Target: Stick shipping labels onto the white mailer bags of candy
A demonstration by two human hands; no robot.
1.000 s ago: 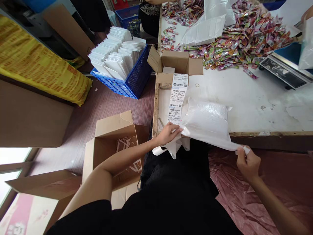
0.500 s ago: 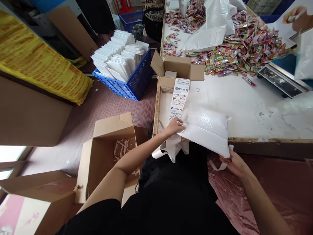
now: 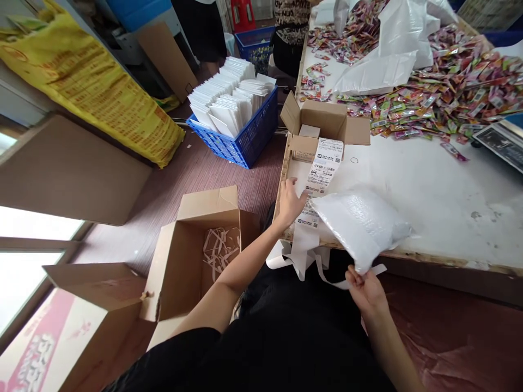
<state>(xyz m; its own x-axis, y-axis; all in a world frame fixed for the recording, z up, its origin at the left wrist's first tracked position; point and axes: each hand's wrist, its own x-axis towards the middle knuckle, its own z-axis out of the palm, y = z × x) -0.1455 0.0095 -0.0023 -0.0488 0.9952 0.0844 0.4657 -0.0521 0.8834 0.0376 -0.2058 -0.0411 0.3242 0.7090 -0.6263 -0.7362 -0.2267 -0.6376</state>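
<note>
A plump white plastic mailer bag (image 3: 362,220) rests at the table's near edge, one corner jutting toward me. My right hand (image 3: 368,288) is closed on that corner, and a narrow white strip (image 3: 333,280) trails from beside its fingers. At the bag's left, my left hand (image 3: 291,206) is open, thumb and fingers apart, just beside a strip of printed labels (image 3: 322,169). This strip comes out of a small open carton (image 3: 321,117), and white backing paper (image 3: 304,253) hangs over the edge below it.
Many colourful small packets (image 3: 433,98) lie heaped across the table, white bags (image 3: 404,32) among them. A scale (image 3: 502,144) sits at right. On the floor stand a blue crate (image 3: 249,136) of white envelopes and an open cardboard box (image 3: 183,267) holding discarded strips. People stand farther back.
My left hand has let go of the bag and moved toward the labels. My right hand still grips the bag, now turned with its corner nearer me. The view has shifted left.
</note>
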